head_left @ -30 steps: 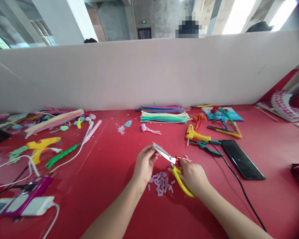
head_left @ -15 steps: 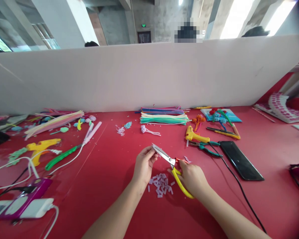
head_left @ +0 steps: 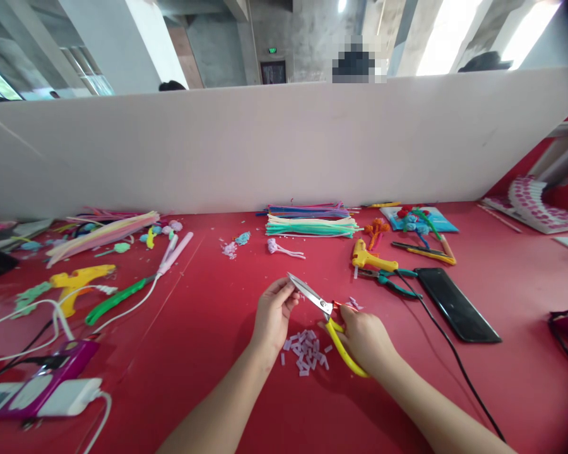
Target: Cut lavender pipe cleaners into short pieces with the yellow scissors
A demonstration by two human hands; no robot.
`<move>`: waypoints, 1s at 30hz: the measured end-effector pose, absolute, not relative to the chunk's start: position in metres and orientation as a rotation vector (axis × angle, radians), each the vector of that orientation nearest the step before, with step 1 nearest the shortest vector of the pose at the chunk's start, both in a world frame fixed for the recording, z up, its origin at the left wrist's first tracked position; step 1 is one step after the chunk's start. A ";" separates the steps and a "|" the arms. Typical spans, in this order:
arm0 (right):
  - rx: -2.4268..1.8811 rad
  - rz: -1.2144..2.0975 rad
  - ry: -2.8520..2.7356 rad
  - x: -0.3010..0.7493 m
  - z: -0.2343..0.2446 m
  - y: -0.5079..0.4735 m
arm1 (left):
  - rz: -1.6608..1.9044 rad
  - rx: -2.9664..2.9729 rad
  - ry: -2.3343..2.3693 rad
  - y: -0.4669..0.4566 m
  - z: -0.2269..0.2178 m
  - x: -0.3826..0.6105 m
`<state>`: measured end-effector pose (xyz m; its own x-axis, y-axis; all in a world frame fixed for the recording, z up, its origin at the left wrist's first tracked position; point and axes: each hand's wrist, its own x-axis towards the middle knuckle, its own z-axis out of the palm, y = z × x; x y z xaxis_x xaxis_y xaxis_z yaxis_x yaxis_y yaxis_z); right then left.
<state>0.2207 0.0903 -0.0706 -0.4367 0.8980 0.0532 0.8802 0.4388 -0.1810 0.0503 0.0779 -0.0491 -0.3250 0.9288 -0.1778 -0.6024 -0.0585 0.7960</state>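
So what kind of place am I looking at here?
Likely a shared craft workbench: bundles of pipe cleaners and a yellow glue gun lie on the red table, a white divider board walls it off, and the right hand holds yellow-handled scissors.

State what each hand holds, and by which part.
Right hand grips the scissors by their yellow handles. Left hand pinches something by the blades, too small to identify.

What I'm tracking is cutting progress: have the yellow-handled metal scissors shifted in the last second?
No: the yellow-handled scissors keep their place above the pale cut pieces.
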 end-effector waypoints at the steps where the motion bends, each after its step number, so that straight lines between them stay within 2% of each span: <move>1: -1.583 0.182 -2.543 0.221 -0.071 0.091 | 1.661 0.463 0.980 0.078 -0.050 0.050; 9: -1.659 0.078 -2.408 0.224 -0.062 0.094 | 1.562 0.503 0.927 0.078 -0.055 0.050; 13: -1.656 0.144 -2.334 0.226 -0.059 0.097 | 1.442 0.601 0.955 0.077 -0.056 0.052; 22: -1.334 0.829 -2.058 0.218 -0.055 0.092 | 1.019 0.885 0.960 0.068 -0.050 0.068; 30: -1.241 1.082 -1.897 0.218 -0.058 0.092 | 0.927 1.050 1.057 0.067 -0.045 0.067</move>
<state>0.2183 0.0923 -0.0582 -0.3669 0.9284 0.0596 0.4213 0.2229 -0.8791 0.0671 0.0665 -0.0447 0.2407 0.9458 -0.2180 -0.0928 0.2460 0.9648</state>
